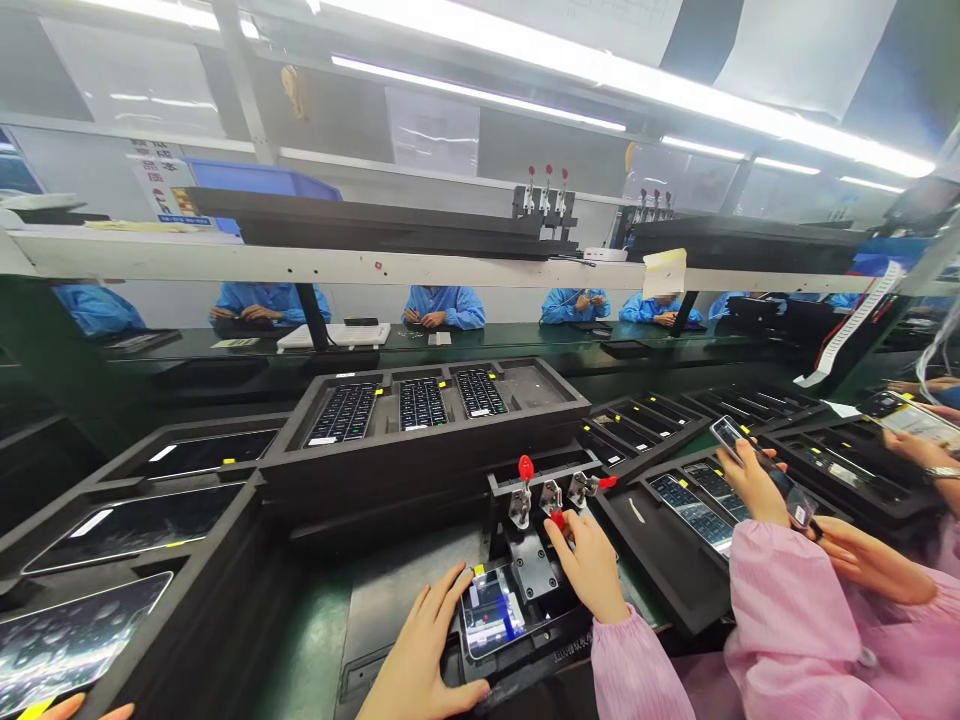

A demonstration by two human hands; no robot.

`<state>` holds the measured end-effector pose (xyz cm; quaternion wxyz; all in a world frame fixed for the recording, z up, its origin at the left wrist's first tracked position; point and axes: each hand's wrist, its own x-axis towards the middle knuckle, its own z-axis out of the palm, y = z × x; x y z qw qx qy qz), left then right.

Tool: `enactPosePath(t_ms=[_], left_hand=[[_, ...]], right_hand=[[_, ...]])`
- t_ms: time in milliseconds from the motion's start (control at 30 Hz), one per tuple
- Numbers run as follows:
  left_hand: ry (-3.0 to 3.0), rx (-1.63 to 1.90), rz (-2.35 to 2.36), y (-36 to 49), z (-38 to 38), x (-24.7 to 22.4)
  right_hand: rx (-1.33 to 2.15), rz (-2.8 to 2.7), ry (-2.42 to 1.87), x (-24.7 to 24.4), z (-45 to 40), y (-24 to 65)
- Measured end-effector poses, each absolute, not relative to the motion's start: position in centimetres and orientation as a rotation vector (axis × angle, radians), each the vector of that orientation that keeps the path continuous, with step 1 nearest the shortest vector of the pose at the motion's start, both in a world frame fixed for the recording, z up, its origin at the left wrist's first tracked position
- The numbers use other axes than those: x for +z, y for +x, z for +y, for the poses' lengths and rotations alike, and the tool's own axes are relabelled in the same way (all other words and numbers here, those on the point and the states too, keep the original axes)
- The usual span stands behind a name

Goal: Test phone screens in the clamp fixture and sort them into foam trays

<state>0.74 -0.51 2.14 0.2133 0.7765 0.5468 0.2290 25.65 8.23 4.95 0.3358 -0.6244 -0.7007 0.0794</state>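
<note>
A toggle-clamp fixture stands in front of me, with a glass-faced device, like a phone, seated in its left part. My left hand lies along the device's left end, fingers stretched and thumb apart, fingertips at its upper corner. My right hand is closed around the middle clamp's red handle, which is pulled low toward me. The left clamp's red handle points up; the right clamp's red handle lies sideways. A metal block covers the device's right part.
Black trays with glass panels stand at left, with someone's fingertips at the bottom edge. A raised tray holds keypad-patterned pieces. At right, a co-worker's pink-sleeved hands hold a device over another tray. A shelf crosses overhead.
</note>
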Motion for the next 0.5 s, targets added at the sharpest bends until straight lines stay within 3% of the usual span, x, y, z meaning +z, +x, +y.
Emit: enactPosePath(t_ms=[500], left_hand=[[2.211, 0.596, 1.509, 0.4, 0.0, 0.4]], right_hand=[[0.182, -1.845, -1.651, 4.7, 8.3, 25.7]])
